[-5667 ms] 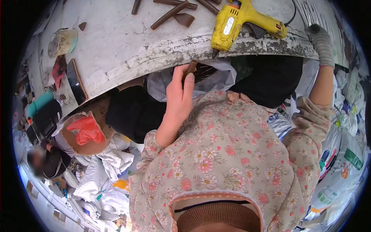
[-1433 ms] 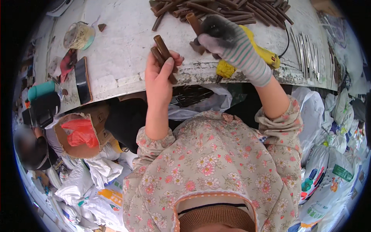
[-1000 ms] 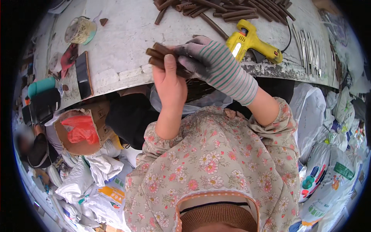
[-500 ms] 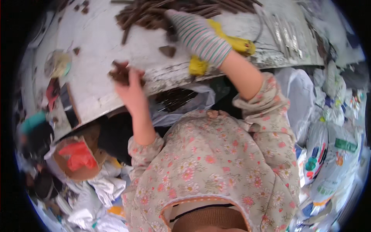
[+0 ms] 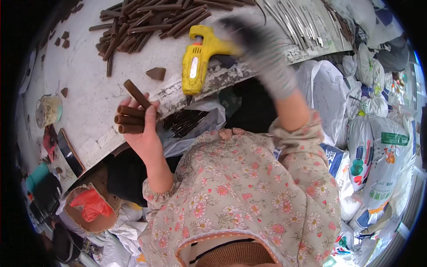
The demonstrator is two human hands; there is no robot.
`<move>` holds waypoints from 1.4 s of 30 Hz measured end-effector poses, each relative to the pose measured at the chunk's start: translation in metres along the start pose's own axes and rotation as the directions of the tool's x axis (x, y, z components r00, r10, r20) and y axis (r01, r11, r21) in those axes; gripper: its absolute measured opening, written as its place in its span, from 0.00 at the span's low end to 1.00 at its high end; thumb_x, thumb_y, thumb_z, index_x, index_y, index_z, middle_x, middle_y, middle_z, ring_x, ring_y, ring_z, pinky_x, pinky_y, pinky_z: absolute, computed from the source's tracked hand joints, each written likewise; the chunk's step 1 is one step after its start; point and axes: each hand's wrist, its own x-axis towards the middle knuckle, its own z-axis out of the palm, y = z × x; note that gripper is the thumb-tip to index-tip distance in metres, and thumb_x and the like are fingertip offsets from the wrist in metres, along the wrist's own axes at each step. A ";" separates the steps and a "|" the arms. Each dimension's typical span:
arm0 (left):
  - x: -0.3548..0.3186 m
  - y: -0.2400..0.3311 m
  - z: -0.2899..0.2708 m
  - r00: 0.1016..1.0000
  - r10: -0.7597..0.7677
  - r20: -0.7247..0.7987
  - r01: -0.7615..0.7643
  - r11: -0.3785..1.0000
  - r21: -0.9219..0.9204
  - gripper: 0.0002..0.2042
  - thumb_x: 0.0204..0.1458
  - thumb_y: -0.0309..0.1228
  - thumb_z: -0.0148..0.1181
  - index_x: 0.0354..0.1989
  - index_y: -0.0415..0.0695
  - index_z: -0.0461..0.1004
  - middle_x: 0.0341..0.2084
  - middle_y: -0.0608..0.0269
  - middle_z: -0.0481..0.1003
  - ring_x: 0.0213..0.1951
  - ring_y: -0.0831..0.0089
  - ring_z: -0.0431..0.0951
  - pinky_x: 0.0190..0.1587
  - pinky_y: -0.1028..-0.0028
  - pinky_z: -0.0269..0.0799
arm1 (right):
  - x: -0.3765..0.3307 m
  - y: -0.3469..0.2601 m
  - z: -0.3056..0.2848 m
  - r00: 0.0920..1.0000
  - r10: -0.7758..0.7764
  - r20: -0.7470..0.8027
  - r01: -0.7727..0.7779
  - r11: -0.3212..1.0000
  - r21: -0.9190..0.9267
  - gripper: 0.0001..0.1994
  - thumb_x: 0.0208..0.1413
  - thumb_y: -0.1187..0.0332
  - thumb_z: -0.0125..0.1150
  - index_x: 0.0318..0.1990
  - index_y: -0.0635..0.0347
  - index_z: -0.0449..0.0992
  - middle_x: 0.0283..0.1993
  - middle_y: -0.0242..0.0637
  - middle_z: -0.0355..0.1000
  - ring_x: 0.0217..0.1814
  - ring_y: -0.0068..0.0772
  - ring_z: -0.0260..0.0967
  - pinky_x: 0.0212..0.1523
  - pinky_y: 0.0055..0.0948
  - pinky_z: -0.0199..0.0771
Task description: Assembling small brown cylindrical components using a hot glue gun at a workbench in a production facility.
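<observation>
My left hand (image 5: 147,144) is closed around several short brown tubes (image 5: 130,120), just over the table's front edge. One of them slants up from between the thumb and fingers, apart from the others. My right hand (image 5: 262,55) wears a striped grey-and-white glove with dark fingers and is smeared by motion. It is beside the handle end of a yellow glue gun (image 5: 194,64), whose dark nozzle points toward me over the table edge. Whether those fingers grip anything cannot be made out. A heap of brown tubes (image 5: 153,20) lies farther back.
Thin metallic rods (image 5: 293,22) lie at the back right of the white table (image 5: 89,89). A brown angular chunk (image 5: 156,74) sits near the glue gun. A phone (image 5: 71,152) and a small cup (image 5: 49,110) are at left. Plastic bags (image 5: 378,151) crowd the right side.
My right hand has moved right, away from the heap. My left hand has shifted down, its tubes now clearly visible. The glue gun appears farther left and turned, with its nozzle toward me.
</observation>
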 end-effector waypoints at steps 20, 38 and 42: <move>0.047 -0.012 -0.018 0.979 0.200 0.037 -0.157 0.630 0.761 0.18 0.45 0.22 0.54 0.47 0.41 0.67 0.37 0.56 0.73 0.37 0.65 0.74 0.41 0.71 0.67 | 0.014 0.191 -0.150 0.967 0.244 -0.069 -0.146 0.314 -0.938 0.18 0.39 0.56 0.59 0.33 0.63 0.74 0.35 0.51 0.71 0.40 0.51 0.68 0.42 0.42 0.67; -0.027 -0.009 -0.021 0.958 -0.185 0.220 0.144 0.972 0.187 0.15 0.46 0.20 0.56 0.45 0.38 0.67 0.30 0.63 0.72 0.31 0.80 0.71 0.34 0.82 0.67 | -0.072 0.037 -0.093 0.889 0.248 0.384 -0.430 0.171 0.886 0.19 0.51 0.63 0.51 0.45 0.71 0.67 0.31 0.38 0.72 0.19 0.19 0.55 0.21 0.15 0.58; -0.047 -0.025 -0.022 0.909 -0.357 0.216 0.293 0.915 0.278 0.17 0.44 0.19 0.58 0.45 0.33 0.66 0.29 0.59 0.72 0.25 0.78 0.72 0.28 0.81 0.69 | -0.070 0.023 -0.083 0.801 0.590 0.103 -0.233 0.149 0.961 0.20 0.49 0.67 0.56 0.48 0.70 0.65 0.33 0.40 0.70 0.21 0.20 0.58 0.20 0.15 0.55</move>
